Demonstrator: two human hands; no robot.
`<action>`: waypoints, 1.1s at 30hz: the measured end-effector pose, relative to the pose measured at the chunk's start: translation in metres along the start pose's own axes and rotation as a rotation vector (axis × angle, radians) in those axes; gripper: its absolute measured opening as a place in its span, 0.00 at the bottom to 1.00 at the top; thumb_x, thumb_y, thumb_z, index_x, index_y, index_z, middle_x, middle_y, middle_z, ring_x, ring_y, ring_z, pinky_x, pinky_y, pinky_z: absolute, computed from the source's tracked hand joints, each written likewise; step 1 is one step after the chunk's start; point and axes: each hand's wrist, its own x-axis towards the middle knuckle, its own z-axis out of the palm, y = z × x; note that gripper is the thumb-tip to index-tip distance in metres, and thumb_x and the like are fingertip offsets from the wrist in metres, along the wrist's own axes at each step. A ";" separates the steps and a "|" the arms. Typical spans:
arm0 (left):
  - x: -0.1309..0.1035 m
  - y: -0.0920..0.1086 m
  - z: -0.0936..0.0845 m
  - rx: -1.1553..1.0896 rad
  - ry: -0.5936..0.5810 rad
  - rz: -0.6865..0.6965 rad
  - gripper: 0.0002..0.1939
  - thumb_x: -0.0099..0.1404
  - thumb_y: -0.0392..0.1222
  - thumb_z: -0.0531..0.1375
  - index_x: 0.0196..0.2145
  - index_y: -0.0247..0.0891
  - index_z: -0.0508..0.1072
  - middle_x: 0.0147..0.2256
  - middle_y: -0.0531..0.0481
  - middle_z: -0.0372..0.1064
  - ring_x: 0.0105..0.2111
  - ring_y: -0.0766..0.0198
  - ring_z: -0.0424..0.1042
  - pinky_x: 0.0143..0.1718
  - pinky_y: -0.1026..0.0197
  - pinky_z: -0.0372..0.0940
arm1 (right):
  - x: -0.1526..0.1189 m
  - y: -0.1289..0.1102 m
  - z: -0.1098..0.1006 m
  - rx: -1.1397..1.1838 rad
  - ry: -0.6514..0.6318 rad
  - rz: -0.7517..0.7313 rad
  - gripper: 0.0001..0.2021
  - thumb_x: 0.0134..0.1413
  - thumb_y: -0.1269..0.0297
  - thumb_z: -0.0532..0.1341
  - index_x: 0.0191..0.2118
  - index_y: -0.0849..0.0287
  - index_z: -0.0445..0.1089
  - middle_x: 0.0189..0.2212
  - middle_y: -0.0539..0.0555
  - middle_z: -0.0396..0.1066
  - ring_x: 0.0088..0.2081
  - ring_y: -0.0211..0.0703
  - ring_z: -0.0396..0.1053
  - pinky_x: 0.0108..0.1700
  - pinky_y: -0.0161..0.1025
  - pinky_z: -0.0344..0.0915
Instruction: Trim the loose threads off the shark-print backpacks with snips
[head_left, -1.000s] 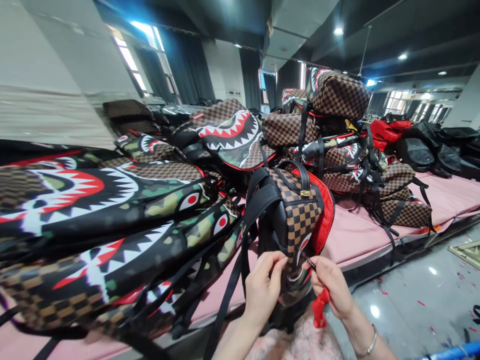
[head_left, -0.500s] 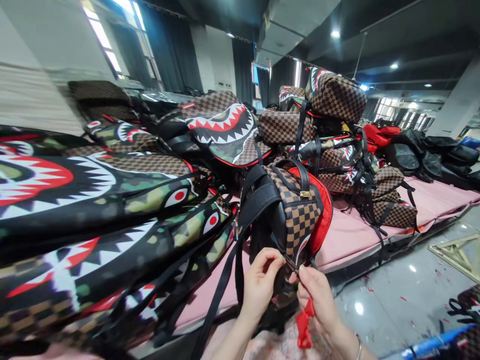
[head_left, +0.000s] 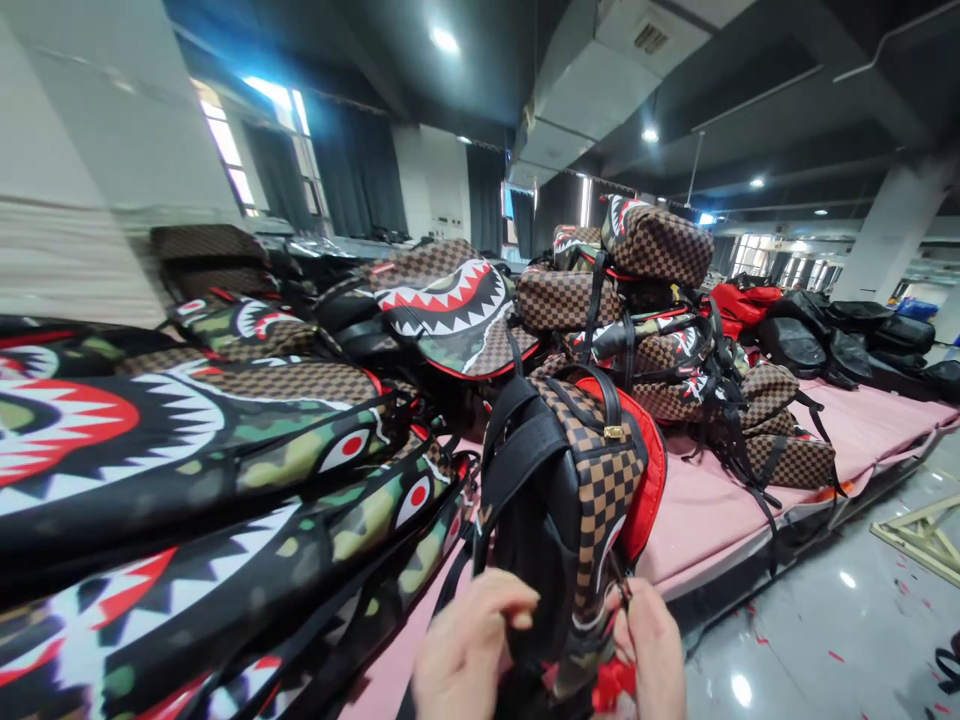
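Observation:
A checkered brown and black backpack (head_left: 611, 490) stands upright before me on the pink-covered table, its red-lined flap (head_left: 651, 470) hanging away on the right. Black shoulder straps (head_left: 525, 440) face left. At its lower right side, my right hand (head_left: 651, 645) pinches a thin dark strip (head_left: 622, 592). Below those fingers is a piece of red fabric (head_left: 613, 685), partly covered by the hand. My left hand (head_left: 472, 640) is apart from that strip, at the backpack's lower left, fingers curled closed and slightly blurred. Whatever it may hold is hidden.
Large shark-mouth camouflage bags (head_left: 247, 440) are piled on the left. Behind stand more backpacks (head_left: 660, 250), stacked high. Black bags (head_left: 840, 335) lie farther right along the pink table cover (head_left: 720, 510). A pale triangular frame (head_left: 919, 535) is on the glossy floor at right.
My left hand has moved left and down, away from the dark strip near my right hand. My right hand still pinches there, lower in view. The whole scene sits lower as the camera tilted up.

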 end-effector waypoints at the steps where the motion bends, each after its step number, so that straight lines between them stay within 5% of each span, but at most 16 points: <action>1: 0.014 -0.004 -0.009 0.079 0.114 0.029 0.16 0.63 0.47 0.48 0.28 0.40 0.72 0.25 0.49 0.67 0.28 0.61 0.67 0.32 0.58 0.64 | 0.002 0.004 0.000 -0.065 0.045 -0.089 0.25 0.49 0.39 0.52 0.34 0.59 0.65 0.15 0.44 0.50 0.17 0.31 0.47 0.18 0.31 0.47; 3: 0.054 -0.019 -0.023 0.250 0.334 -0.021 0.13 0.62 0.48 0.51 0.37 0.41 0.71 0.36 0.47 0.69 0.38 0.58 0.68 0.43 0.55 0.62 | 0.006 0.012 0.003 -0.232 0.136 -0.277 0.26 0.45 0.38 0.56 0.37 0.58 0.65 0.18 0.47 0.57 0.19 0.35 0.54 0.21 0.33 0.53; 4: 0.078 -0.029 -0.027 0.310 0.348 -0.046 0.15 0.60 0.49 0.53 0.42 0.41 0.69 0.42 0.45 0.67 0.44 0.56 0.65 0.48 0.52 0.59 | 0.009 0.016 0.006 -0.328 0.166 -0.353 0.24 0.42 0.40 0.59 0.36 0.57 0.64 0.19 0.48 0.59 0.20 0.36 0.56 0.22 0.34 0.55; 7: 0.139 -0.060 -0.031 0.263 0.220 -0.221 0.20 0.56 0.53 0.55 0.40 0.37 0.70 0.42 0.42 0.68 0.48 0.53 0.64 0.49 0.51 0.58 | 0.018 0.028 0.015 -0.599 0.199 -0.480 0.17 0.40 0.51 0.65 0.27 0.55 0.60 0.17 0.46 0.59 0.19 0.37 0.58 0.22 0.33 0.56; 10: 0.157 -0.075 -0.031 0.200 0.069 -0.255 0.19 0.53 0.58 0.56 0.26 0.37 0.71 0.28 0.46 0.71 0.34 0.55 0.70 0.38 0.55 0.64 | 0.033 0.041 0.010 -0.724 0.177 -0.553 0.12 0.46 0.60 0.63 0.24 0.55 0.58 0.15 0.45 0.58 0.17 0.36 0.58 0.20 0.32 0.54; 13: 0.131 -0.067 -0.030 0.167 0.036 -0.246 0.20 0.50 0.60 0.58 0.20 0.38 0.67 0.21 0.51 0.67 0.24 0.60 0.68 0.29 0.60 0.64 | 0.060 0.043 -0.015 -0.697 0.198 -0.577 0.09 0.48 0.61 0.60 0.24 0.56 0.60 0.16 0.45 0.59 0.18 0.36 0.58 0.21 0.31 0.55; 17: 0.067 -0.033 -0.018 0.030 0.078 -0.303 0.18 0.54 0.57 0.57 0.23 0.39 0.64 0.20 0.56 0.65 0.21 0.64 0.66 0.23 0.64 0.64 | 0.113 0.007 -0.059 -0.631 0.465 -0.501 0.14 0.45 0.54 0.62 0.24 0.58 0.60 0.17 0.44 0.57 0.21 0.36 0.56 0.25 0.33 0.57; 19: 0.041 -0.015 -0.006 0.083 -0.019 -0.249 0.13 0.58 0.52 0.56 0.26 0.39 0.65 0.22 0.54 0.66 0.23 0.64 0.68 0.24 0.63 0.65 | 0.136 -0.023 -0.071 -0.591 0.560 -0.522 0.18 0.45 0.50 0.61 0.22 0.58 0.58 0.18 0.44 0.56 0.22 0.35 0.55 0.26 0.33 0.56; 21: 0.025 -0.004 0.009 0.214 -0.174 -0.057 0.08 0.60 0.46 0.55 0.30 0.40 0.67 0.28 0.51 0.69 0.28 0.62 0.69 0.30 0.61 0.66 | 0.148 -0.053 -0.070 -0.575 0.570 -0.588 0.19 0.46 0.49 0.60 0.22 0.58 0.56 0.18 0.44 0.55 0.23 0.35 0.55 0.28 0.33 0.56; 24: 0.016 0.002 0.029 0.363 -0.330 0.199 0.07 0.61 0.39 0.54 0.38 0.40 0.68 0.37 0.45 0.69 0.38 0.58 0.69 0.39 0.57 0.66 | 0.142 -0.091 -0.048 -0.584 0.451 -0.652 0.16 0.48 0.51 0.59 0.24 0.58 0.57 0.20 0.44 0.53 0.22 0.34 0.54 0.27 0.32 0.55; 28: 0.017 0.004 0.043 0.413 -0.373 0.259 0.11 0.60 0.37 0.54 0.42 0.37 0.67 0.40 0.42 0.69 0.40 0.57 0.69 0.41 0.57 0.66 | 0.114 -0.122 -0.008 -0.679 0.158 -0.642 0.12 0.51 0.56 0.59 0.29 0.58 0.58 0.21 0.44 0.55 0.22 0.33 0.54 0.25 0.31 0.55; 31: 0.021 0.011 0.035 0.420 -0.345 0.227 0.07 0.62 0.36 0.52 0.36 0.39 0.69 0.33 0.47 0.71 0.33 0.62 0.71 0.34 0.62 0.67 | 0.099 -0.135 0.015 -0.775 -0.093 -0.618 0.09 0.52 0.58 0.58 0.33 0.58 0.60 0.24 0.46 0.60 0.25 0.34 0.60 0.27 0.30 0.58; 33: 0.029 0.016 0.021 0.397 -0.212 0.242 0.08 0.63 0.36 0.51 0.33 0.40 0.69 0.28 0.51 0.70 0.27 0.65 0.71 0.31 0.65 0.66 | 0.093 -0.141 0.024 -0.822 -0.209 -0.619 0.08 0.55 0.59 0.55 0.35 0.58 0.61 0.25 0.47 0.62 0.26 0.35 0.61 0.28 0.30 0.59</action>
